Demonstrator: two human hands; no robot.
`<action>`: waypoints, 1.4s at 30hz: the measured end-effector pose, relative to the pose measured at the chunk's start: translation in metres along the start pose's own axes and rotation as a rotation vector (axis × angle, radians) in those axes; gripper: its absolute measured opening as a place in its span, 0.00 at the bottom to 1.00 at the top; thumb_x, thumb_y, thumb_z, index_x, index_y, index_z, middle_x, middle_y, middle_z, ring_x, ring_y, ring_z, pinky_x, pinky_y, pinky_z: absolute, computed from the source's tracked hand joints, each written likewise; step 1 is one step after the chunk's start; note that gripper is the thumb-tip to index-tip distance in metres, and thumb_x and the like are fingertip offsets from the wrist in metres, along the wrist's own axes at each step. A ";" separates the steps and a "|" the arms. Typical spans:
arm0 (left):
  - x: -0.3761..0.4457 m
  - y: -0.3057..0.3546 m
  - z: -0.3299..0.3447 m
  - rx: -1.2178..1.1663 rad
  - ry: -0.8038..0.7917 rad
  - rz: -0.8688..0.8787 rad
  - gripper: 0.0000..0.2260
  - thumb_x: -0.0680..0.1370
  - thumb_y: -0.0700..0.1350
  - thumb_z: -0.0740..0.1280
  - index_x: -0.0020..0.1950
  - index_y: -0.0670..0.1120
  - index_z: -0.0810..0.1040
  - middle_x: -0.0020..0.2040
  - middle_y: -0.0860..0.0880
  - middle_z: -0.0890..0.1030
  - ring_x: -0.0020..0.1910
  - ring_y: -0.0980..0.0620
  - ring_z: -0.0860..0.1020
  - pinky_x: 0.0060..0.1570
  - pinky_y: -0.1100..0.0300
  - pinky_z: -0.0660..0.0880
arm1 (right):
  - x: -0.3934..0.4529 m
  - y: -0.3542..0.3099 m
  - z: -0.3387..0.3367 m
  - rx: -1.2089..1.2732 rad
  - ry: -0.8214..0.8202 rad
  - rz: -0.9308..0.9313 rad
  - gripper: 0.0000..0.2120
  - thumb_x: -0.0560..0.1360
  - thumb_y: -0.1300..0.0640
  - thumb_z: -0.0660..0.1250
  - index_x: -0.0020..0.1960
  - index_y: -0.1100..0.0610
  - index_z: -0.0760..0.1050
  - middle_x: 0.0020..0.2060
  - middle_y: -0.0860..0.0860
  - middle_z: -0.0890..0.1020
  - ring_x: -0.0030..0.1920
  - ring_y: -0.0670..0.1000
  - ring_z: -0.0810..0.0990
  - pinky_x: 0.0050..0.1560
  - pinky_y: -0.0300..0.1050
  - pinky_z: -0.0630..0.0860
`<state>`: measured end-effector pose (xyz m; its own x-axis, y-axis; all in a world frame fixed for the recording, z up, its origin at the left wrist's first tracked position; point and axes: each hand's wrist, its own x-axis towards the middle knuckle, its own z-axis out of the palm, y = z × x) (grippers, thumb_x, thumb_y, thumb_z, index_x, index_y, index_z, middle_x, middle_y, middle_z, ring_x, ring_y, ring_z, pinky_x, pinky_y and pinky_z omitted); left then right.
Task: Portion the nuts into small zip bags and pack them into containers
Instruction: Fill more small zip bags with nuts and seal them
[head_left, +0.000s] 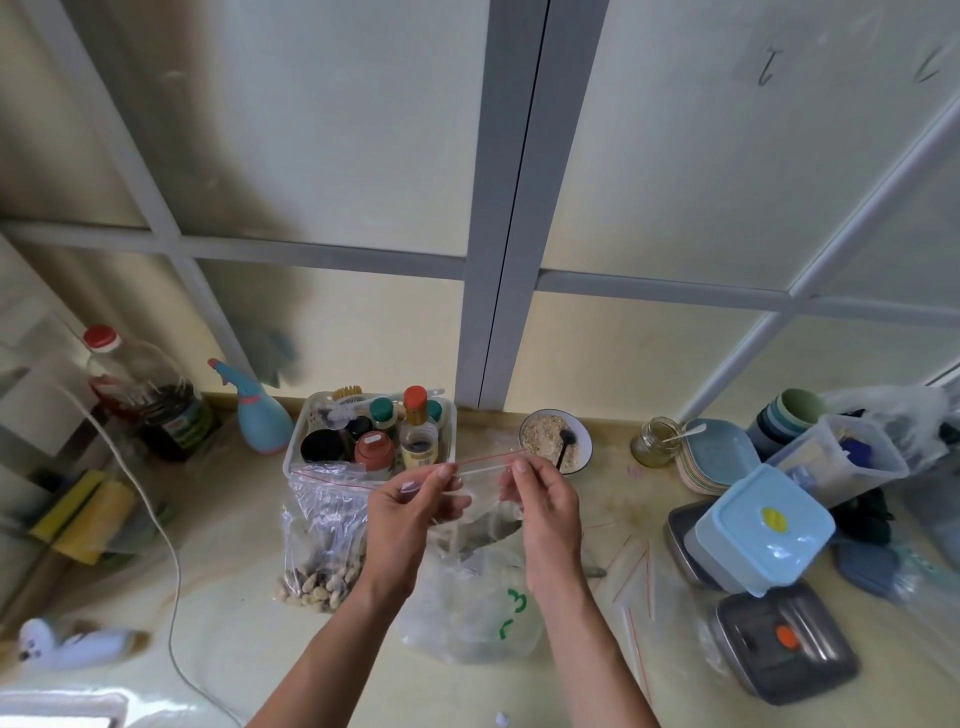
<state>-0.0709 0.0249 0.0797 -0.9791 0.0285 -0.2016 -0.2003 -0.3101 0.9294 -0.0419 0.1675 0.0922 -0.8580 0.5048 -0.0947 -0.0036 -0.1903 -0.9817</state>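
Observation:
My left hand (410, 512) and my right hand (545, 506) each pinch one end of the red-striped top of a small clear zip bag (483, 499), held up above the counter. Whether it holds nuts I cannot tell. A large clear bag of peanuts in shells (322, 540) stands just left of my left hand. More empty small zip bags (631, 577) lie flat to the right. A light blue lidded container (763, 525) sits tilted on metal lidded boxes (784, 642) at the right.
A white basket of condiment bottles (369, 436) stands behind my hands, a bowl of crumbs with a black spoon (556, 441) beside it. A crumpled plastic bag (472, 608) lies under my wrists. Plates, cups and a clear tub crowd the right; oil bottle, spray bottle and cord the left.

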 end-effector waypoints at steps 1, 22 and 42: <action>0.002 -0.001 -0.001 0.000 0.001 -0.018 0.09 0.78 0.43 0.71 0.52 0.39 0.85 0.43 0.37 0.85 0.39 0.37 0.84 0.44 0.47 0.81 | 0.001 0.000 0.000 0.004 0.005 -0.004 0.08 0.83 0.64 0.64 0.48 0.62 0.81 0.34 0.52 0.81 0.37 0.49 0.78 0.42 0.41 0.77; 0.013 0.011 -0.009 0.594 -0.061 0.286 0.04 0.78 0.49 0.73 0.52 0.55 0.84 0.52 0.59 0.83 0.56 0.60 0.79 0.56 0.57 0.75 | 0.009 0.011 -0.004 -0.092 -0.137 0.022 0.04 0.81 0.64 0.66 0.50 0.64 0.79 0.38 0.56 0.85 0.41 0.51 0.83 0.47 0.43 0.80; 0.014 0.014 0.004 0.630 -0.164 0.153 0.12 0.70 0.56 0.74 0.39 0.48 0.81 0.37 0.49 0.83 0.38 0.48 0.80 0.41 0.48 0.78 | 0.008 0.015 0.000 -0.226 -0.290 -0.047 0.03 0.81 0.62 0.66 0.49 0.60 0.78 0.44 0.56 0.85 0.48 0.56 0.85 0.53 0.51 0.81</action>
<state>-0.0880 0.0252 0.0910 -0.9809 0.1878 -0.0501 0.0068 0.2905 0.9568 -0.0493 0.1688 0.0769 -0.9696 0.2427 -0.0293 0.0389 0.0351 -0.9986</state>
